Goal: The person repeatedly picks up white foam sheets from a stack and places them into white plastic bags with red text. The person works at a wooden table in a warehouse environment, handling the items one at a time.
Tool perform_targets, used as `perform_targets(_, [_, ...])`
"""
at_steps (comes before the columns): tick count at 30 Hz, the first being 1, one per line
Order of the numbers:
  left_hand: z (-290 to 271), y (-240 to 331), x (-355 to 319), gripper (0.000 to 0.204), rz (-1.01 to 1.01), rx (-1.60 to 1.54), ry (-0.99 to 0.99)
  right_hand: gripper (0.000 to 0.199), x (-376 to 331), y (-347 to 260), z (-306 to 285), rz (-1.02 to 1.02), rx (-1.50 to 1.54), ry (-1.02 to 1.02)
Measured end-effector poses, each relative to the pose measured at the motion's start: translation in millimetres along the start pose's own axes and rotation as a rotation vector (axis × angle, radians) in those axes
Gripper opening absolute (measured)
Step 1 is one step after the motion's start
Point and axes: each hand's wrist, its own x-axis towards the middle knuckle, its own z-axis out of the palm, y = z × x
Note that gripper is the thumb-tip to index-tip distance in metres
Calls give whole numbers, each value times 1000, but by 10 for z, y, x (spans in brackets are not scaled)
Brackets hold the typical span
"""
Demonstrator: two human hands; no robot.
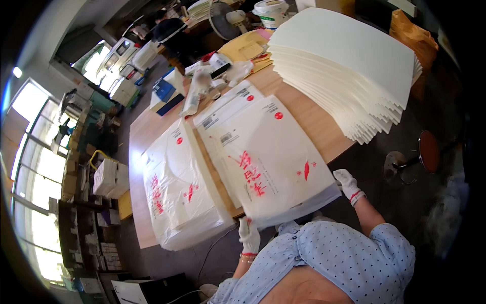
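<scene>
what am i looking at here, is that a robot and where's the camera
No robot: this is a person, whose left hand and right hand wear white gloves. The single picture comes from a wide fisheye camera on their head, looking down, so straight edges bend. On the wooden table lie a plastic-covered stack with red print and, right of it, a printed white stack; a fanned pile of white sheets sits upper right. The hands are at the printed white stack's near corners; whether either grips it is unclear.
</scene>
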Motion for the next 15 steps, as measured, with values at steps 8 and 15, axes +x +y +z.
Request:
perform_targets(8, [-867,984,658,21,271,-948,809,41,-82,-1572,1693,52,897,-433])
perform_targets(15, [-2963,-737,1212,26,259,306,881,24,-154,-2167,3460,-288,265,-953])
